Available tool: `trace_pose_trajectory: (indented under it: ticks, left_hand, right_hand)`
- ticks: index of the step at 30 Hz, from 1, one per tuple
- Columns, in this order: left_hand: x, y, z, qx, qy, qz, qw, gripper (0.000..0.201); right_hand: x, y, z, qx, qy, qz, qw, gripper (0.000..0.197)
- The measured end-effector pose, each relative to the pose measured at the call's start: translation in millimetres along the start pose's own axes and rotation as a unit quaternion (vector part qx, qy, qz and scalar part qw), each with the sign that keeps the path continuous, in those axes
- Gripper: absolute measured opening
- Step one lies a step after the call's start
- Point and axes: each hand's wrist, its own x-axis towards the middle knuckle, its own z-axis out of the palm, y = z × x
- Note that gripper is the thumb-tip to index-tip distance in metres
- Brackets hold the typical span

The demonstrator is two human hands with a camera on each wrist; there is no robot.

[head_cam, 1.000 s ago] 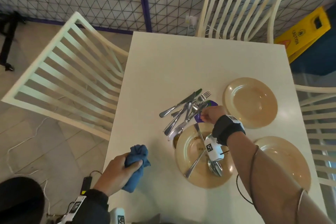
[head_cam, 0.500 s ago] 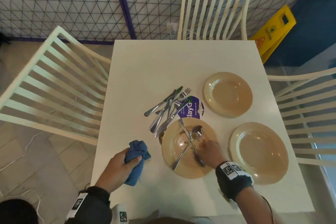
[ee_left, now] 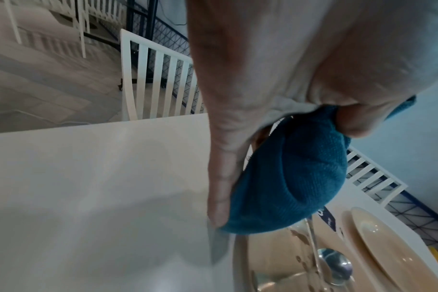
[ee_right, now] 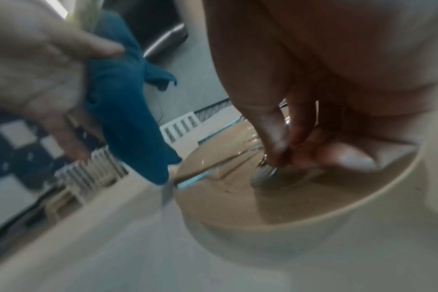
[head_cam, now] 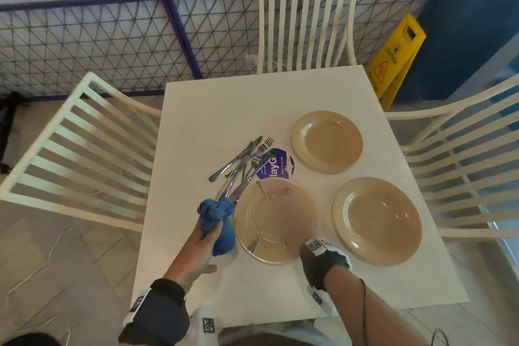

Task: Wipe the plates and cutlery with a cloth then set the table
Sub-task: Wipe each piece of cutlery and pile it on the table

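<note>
Currently the left hand (head_cam: 196,244) holds a bunched blue cloth (head_cam: 219,219) above the near-left part of the white table (head_cam: 213,109), fingers curled round it; in the left wrist view the thumb (ee_left: 220,189) lies along the cloth's side. The cloth hangs just beside the left rim of the nearest plate (head_cam: 276,257). That plate appears motion-blurred in the head view, and the cutlery lying in it shows only as faint streaks. The right hand (ee_right: 295,146) is hidden in the head view by that blur; only its wristband (head_cam: 323,258) shows. In the right wrist view its fingertips (ee_right: 275,150) pinch narrowly on a blurred metal piece inside the plate; fork, spoon or knife cannot be told. A small grey shape below the cloth is too blurred to identify.

Beyond the plate, a pile of cutlery (head_cam: 241,168) partly covers a purple round sticker (head_cam: 282,166). Two further plates sit to the right, one far (head_cam: 327,142) and one near (head_cam: 377,220), apart from each other. Chairs (head_cam: 78,149) surround the table, cut off by the frame edges.
</note>
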Motion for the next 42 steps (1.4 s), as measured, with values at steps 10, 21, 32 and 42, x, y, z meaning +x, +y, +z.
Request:
trace_pose_trajectory:
  ticks: [10,21,32,42]
  left_hand:
    - [-19,35,52,-0.148,-0.053,0.054,0.986,0.038]
    - [-15,78,115,-0.05,0.035,0.154,0.986,0.008]
    - [-23,89,135,-0.113,0.04,0.185,0.975,0.019]
    - [-30,67,137,-0.02,-0.026,0.181,0.983,0.033]
  right_hand:
    - [-56,4,-47,0.24,-0.027,-0.106,0.965,0.01]
    - [-133,-2,-104,0.2,0.032,-0.191,0.96,0.022]
    - [-136,9,-119,0.268,0.093,-0.165,0.945,0.018]
    - [-126,18,-108,0.35,0.037,-0.115,0.929,0.012]
